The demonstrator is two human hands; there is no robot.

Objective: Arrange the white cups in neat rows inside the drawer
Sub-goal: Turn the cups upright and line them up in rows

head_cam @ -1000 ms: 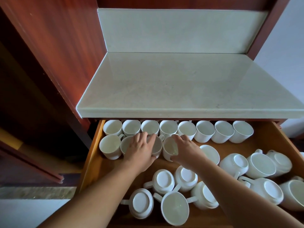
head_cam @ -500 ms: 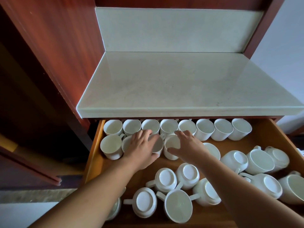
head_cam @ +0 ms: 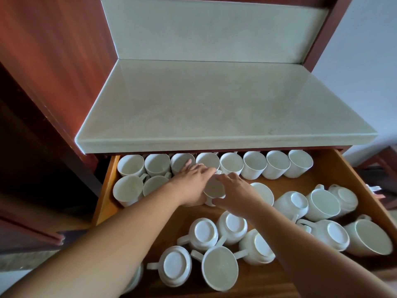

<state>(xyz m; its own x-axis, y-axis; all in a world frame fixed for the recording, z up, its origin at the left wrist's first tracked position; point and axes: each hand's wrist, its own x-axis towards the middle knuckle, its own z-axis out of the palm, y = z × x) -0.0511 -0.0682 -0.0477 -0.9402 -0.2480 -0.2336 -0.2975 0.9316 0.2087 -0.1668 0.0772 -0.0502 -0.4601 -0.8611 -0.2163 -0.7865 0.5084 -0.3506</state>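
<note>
A wooden drawer stands pulled out and holds many white cups. Along its back runs a full row of upright cups. A second row starts at the left with two upright cups. Just right of them, my right hand grips one upright white cup, fingers over its far rim and thumb at its near side. My left hand lies flat with straight fingers against that cup's left side and hides whatever is under it.
Loose cups lie jumbled at the drawer's front, some upside down, one on its side. More cups crowd the right side. A pale stone countertop overhangs the back row. Dark wooden panels stand at the left.
Both hands have come closer together around the cup in the second row. My right hand shifted left onto it. The view tilted slightly.
</note>
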